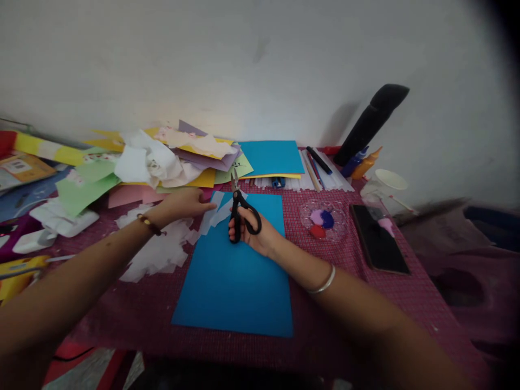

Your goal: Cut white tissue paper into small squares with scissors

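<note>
Black-handled scissors (236, 216) point away from me over the top part of a blue sheet (239, 287), and my right hand (258, 233) is closed round their handles. To their left, my left hand (187, 205) reaches over thin white paper strips (211, 216) at the sheet's upper left edge; its fingertips are by the strips, but whether they pinch one is too small to tell. A heap of white paper pieces (156, 249) lies left of the blue sheet, partly under my left forearm.
Crumpled coloured papers (89, 179) fill the back left. Another blue sheet (272, 157) and pens (314, 165) lie at the back. On the right are a paint dish (323, 219), a phone (377, 238), a cup (379, 187) and paint bottles (363, 162).
</note>
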Available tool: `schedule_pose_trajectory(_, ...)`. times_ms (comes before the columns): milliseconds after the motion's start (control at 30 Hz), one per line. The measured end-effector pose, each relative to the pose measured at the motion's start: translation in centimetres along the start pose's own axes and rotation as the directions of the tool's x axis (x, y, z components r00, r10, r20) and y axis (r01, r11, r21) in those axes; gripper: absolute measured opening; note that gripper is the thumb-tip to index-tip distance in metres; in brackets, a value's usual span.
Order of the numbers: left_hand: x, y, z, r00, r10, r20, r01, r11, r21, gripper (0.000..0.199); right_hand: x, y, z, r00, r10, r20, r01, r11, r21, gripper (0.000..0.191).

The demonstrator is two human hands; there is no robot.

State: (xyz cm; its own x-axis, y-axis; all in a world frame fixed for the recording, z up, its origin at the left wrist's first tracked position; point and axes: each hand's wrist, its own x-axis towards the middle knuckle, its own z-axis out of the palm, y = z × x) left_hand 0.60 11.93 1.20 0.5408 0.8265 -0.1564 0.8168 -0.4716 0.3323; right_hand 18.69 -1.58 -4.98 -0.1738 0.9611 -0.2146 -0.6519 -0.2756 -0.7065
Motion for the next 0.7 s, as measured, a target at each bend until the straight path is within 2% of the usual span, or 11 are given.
schedule_pose_trajectory(100,0.4,0.4,0.5,0.997,-0.006,0.074,-0.011,0.975,0.220,0.056,0.0,0.0,0.0,1.000,0.002,-0.005,-0.002,1.000,-0.005,0.038)
schedule_pose_trajectory(233,1.2,0.7,0.6,0.990,-0.046,0.132,0.012,0.969,0.245,0.049,0.0,0.1,0.1,1.000,-0.003,-0.009,0.003,1.000,-0.015,0.038)
schedule_pose_trajectory(533,1.5,1.0,0.9,0.985,-0.105,0.138,0.092,0.991,0.100,0.016,-0.2,-0.2,0.4,1.000,-0.006,-0.010,0.006,0.999,-0.040,0.040)
schedule_pose_trajectory(700,1.1,0.9,1.2,0.992,-0.098,0.079,0.098,0.995,-0.002,0.010,-0.4,-0.2,0.5,1.000,-0.018,0.003,0.018,0.999,-0.048,0.041)
